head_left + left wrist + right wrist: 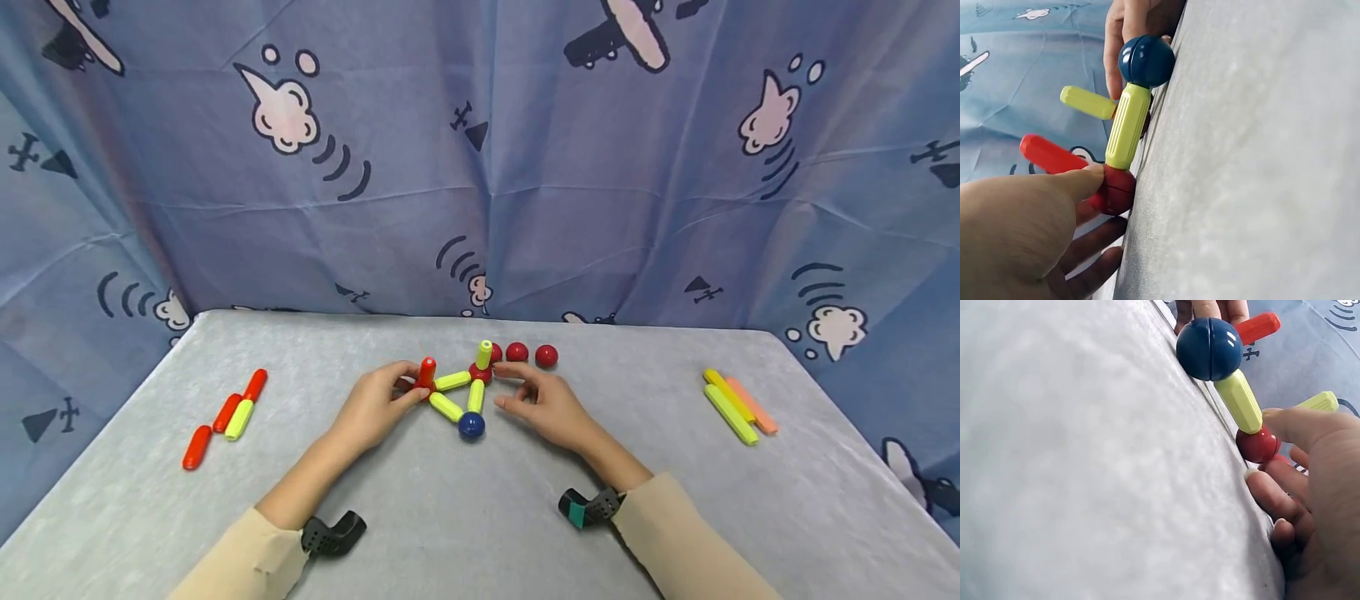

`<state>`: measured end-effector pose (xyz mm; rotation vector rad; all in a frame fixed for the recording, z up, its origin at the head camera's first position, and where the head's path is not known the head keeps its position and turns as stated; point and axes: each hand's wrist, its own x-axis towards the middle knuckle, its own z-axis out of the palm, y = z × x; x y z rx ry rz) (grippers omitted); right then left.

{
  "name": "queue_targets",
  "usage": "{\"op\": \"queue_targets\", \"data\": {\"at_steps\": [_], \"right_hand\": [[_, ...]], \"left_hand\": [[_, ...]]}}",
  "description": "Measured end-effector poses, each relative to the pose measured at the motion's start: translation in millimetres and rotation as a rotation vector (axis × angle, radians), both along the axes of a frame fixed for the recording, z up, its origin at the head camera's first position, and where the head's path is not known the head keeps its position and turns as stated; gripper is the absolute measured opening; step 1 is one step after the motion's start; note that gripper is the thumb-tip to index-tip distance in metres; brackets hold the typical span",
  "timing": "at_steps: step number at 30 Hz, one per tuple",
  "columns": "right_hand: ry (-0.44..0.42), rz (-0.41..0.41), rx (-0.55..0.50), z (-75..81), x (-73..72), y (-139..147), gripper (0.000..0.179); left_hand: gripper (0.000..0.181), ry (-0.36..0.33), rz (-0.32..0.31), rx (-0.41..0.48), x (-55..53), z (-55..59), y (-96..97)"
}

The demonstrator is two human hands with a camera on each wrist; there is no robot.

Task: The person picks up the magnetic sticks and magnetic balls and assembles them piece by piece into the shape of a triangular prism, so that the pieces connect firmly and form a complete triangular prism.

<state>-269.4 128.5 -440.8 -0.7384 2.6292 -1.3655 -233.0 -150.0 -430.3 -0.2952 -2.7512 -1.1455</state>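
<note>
Sticks and balls form a triangle: three lime sticks [453, 381] join a blue ball [471, 426] at the front and two red balls behind. On the left red ball [1114, 190] a red stick [427, 372] stands upright. My left hand [375, 407] grips that ball, thumb at the near side and fingers behind. A short lime stick [484, 355] stands on the right red ball [1257, 445]. My right hand [547, 407] is beside this ball with fingers loosely bent; its upper fingertips are close to the ball, and whether they touch is hard to tell. Its thumb is apart.
Three loose red balls [517, 352] lie behind the triangle, one partly hidden. Red sticks [197, 447] and a lime stick [239, 420] lie at the left. Yellow, lime [731, 414] and orange sticks [752, 406] lie at the right. A patterned curtain [480, 167] hangs behind the grey table [480, 517].
</note>
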Motion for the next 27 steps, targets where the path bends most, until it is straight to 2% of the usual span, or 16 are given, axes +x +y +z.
{"op": "queue_targets", "data": {"at_steps": [5,10,12,16,19,27], "right_hand": [[-0.013,-0.017,-0.008,-0.1,0.2,-0.3,0.060],[-0.008,0.003,0.021,1.5,1.0,-0.8,0.063],[0.021,0.022,0.023,1.6,1.3,-1.0,0.059],[0.078,0.052,0.012,0.4,2.8,-1.4,0.041],[0.092,0.039,0.003,-0.5,3.6,-1.4,0.031],[0.113,0.020,-0.019,0.1,4.7,-1.9,0.026]], "left_hand": [[0.020,0.006,-0.037,-0.002,0.4,-1.3,1.0],[0.022,-0.003,-0.005,-0.002,1.8,-0.4,3.2],[0.022,0.001,0.006,-0.004,2.5,-0.1,4.5],[0.016,0.014,0.001,0.003,3.4,-0.4,7.2],[0.015,0.006,0.000,0.014,3.5,-0.3,8.4],[0.017,-0.001,0.020,0.020,3.3,-1.4,8.5]]}}
